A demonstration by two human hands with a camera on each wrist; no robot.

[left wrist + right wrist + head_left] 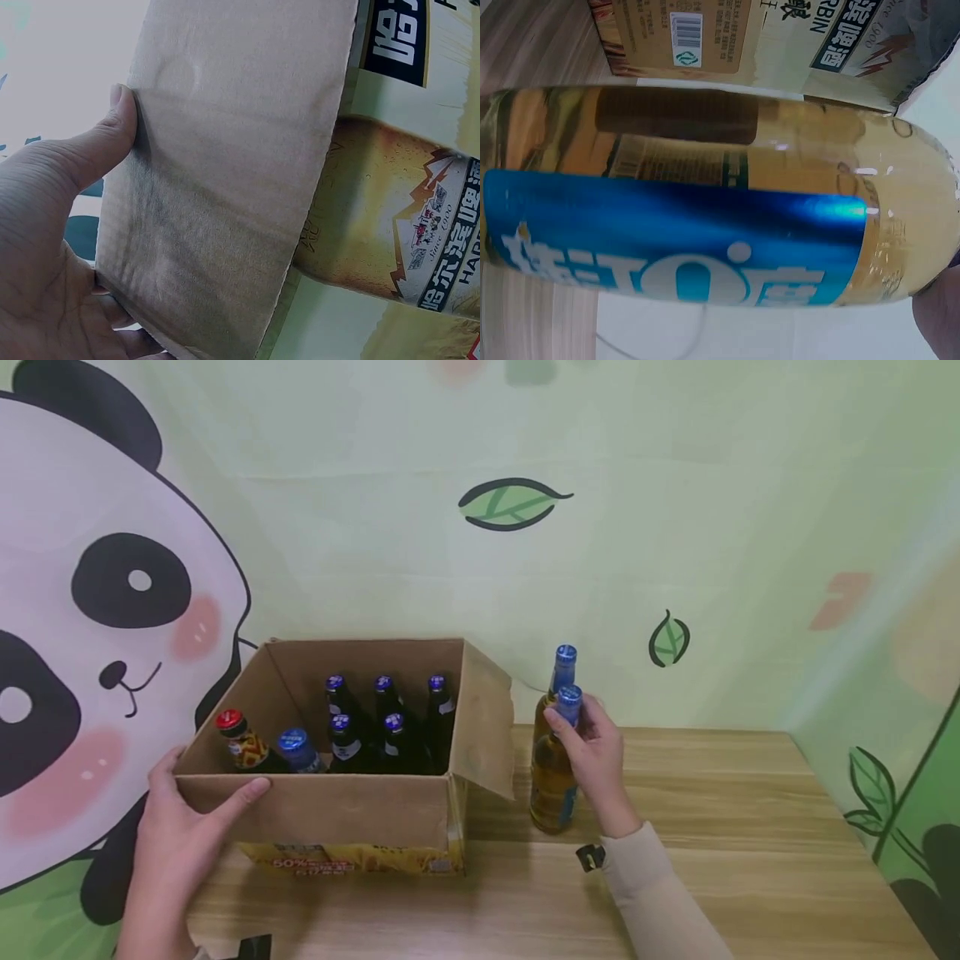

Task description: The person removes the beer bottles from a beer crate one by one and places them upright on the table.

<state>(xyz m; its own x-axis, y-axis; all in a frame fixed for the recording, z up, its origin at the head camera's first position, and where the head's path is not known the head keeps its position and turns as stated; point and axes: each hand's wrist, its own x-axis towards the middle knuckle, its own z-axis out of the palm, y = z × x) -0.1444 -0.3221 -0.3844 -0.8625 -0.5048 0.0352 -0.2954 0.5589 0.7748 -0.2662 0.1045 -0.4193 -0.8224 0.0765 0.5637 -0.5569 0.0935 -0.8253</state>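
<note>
My left hand [183,831] grips the near left corner of an open cardboard box [322,810]. In the left wrist view its thumb lies along the edge of a bare flap [225,165], fingers behind. Right of the box, my right hand [597,760] holds a blue-capped beer bottle [551,789] by its neck, upright. That bottle's amber glass and blue label [675,232] fill the right wrist view; whether its base touches the table cannot be told. Close behind it stands a similar bottle [541,714], partly hidden.
Inside the box are a red-capped bottle [243,745], a light-blue-capped bottle [298,750] and several dark bottles [347,750]. A side flap [487,718] sticks out to the right. The wooden table [712,810] meets a panda-printed backdrop [360,527].
</note>
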